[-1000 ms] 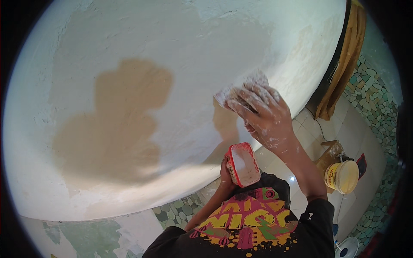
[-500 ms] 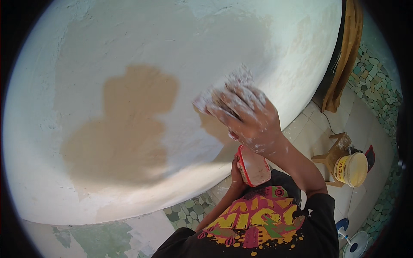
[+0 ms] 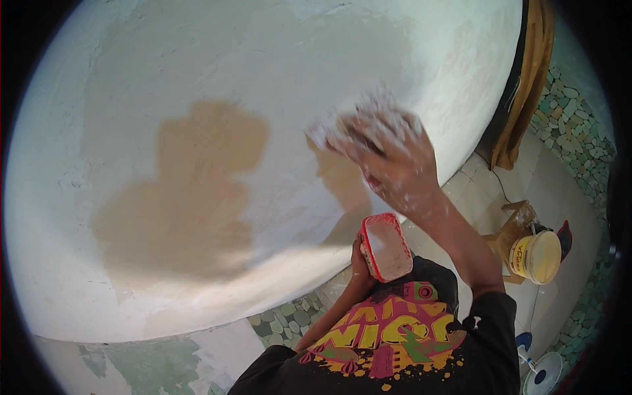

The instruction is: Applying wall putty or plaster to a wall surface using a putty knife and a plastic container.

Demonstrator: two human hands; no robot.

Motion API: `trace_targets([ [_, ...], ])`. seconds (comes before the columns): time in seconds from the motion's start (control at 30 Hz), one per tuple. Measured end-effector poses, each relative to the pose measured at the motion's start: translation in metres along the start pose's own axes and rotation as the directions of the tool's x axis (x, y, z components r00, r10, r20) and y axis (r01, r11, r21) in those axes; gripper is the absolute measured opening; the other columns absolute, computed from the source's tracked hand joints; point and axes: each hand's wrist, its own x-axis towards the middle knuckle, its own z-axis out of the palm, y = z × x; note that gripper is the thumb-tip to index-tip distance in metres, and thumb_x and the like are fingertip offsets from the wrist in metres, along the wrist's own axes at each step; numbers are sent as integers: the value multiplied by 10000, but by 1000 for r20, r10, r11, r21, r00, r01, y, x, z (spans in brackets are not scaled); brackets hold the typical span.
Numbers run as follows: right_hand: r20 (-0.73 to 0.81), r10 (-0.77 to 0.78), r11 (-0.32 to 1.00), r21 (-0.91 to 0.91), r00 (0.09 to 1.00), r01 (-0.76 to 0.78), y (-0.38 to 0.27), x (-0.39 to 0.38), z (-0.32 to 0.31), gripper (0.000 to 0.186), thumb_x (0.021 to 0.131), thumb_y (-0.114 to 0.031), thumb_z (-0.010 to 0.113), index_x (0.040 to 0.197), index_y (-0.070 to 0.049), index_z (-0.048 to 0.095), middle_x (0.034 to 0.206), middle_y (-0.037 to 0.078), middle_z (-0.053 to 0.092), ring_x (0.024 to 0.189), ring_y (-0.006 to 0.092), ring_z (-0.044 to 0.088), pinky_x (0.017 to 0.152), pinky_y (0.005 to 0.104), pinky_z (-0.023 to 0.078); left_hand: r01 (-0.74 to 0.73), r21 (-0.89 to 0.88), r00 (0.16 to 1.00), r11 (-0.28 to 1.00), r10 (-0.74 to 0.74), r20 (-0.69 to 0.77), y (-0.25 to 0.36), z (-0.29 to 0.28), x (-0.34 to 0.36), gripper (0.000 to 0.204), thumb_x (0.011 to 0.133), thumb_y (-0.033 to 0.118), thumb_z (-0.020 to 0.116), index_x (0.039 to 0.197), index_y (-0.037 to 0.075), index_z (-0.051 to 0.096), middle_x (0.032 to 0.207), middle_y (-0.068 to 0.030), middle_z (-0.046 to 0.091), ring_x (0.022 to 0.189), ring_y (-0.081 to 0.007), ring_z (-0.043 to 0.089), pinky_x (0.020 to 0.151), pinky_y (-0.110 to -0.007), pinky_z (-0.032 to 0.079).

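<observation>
A large pale plastered wall (image 3: 131, 79) fills the left and upper view, with damp-looking grey patches and my shadow on it. Close to its surface, my right hand (image 3: 398, 151), smeared with white paste, has its fingers closed around a flat putty scraper (image 3: 318, 135). Motion blurs the fingertips and the scraper's far edge, so contact with the wall cannot be made out. Lower down, at my chest, my left hand (image 3: 359, 262) grips the side of a rectangular plastic tub (image 3: 368, 247) with a red rim. Pale paste coats the tub's inside.
On the right, a wooden stool (image 3: 516, 230) stands beside a yellow bucket (image 3: 545, 258). A brown cloth (image 3: 525, 99) hangs past the wall's edge. Tiles (image 3: 484, 181) and green pebble flooring (image 3: 567, 108) lie below, crossed by a thin cable (image 3: 503, 187). A round pale-and-blue object (image 3: 545, 374) sits at lower right.
My right hand has shifted slightly up and to the right with the scraper, uncovering more of the tub. The left hand still holds the tub in nearly the same place.
</observation>
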Motion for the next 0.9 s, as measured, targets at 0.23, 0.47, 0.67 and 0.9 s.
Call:
trace_targets([
  [0.23, -64, -2, 997, -79, 998, -3, 42, 42, -67, 592, 746, 87, 666, 1235, -238, 744, 1252, 10, 723, 1201, 256, 635, 1099, 477, 400, 22, -40, 995, 999, -18, 94, -13, 22, -17, 704, 1041, 587, 348, 1502, 68, 464, 1425, -175, 595, 1273, -366, 604, 1098, -536, 479],
  [0.47, -87, 96, 985, -138, 992, -107, 29, 48, -69, 597, 710, -22, 747, 1252, -272, 718, 1247, -7, 689, 1235, 256, 594, 1134, 566, 291, 58, -56, 988, 997, -49, 147, -18, 22, -43, 712, 1033, 594, 346, 1504, 74, 468, 1421, -173, 602, 1253, -368, 621, 1087, -541, 487],
  [0.67, 134, 194, 977, -114, 972, -179, 3, 22, -78, 625, 692, 9, 734, 1265, -238, 715, 1258, 11, 688, 1231, 281, 588, 1118, 566, 315, 72, -36, 993, 997, -68, 100, -3, 24, -62, 756, 1001, 656, 374, 1486, 87, 488, 1374, -173, 622, 1220, -379, 626, 1045, -550, 507],
  [0.9, -378, -93, 992, -111, 921, 55, 7, 138, -91, 640, 672, -11, 762, 1277, -213, 714, 1311, 43, 673, 1284, 325, 564, 1124, 560, 365, 29, -19, 996, 999, -28, 82, 8, 43, -61, 732, 1017, 633, 346, 1491, 93, 487, 1405, -169, 608, 1237, -376, 620, 1057, -558, 502],
])
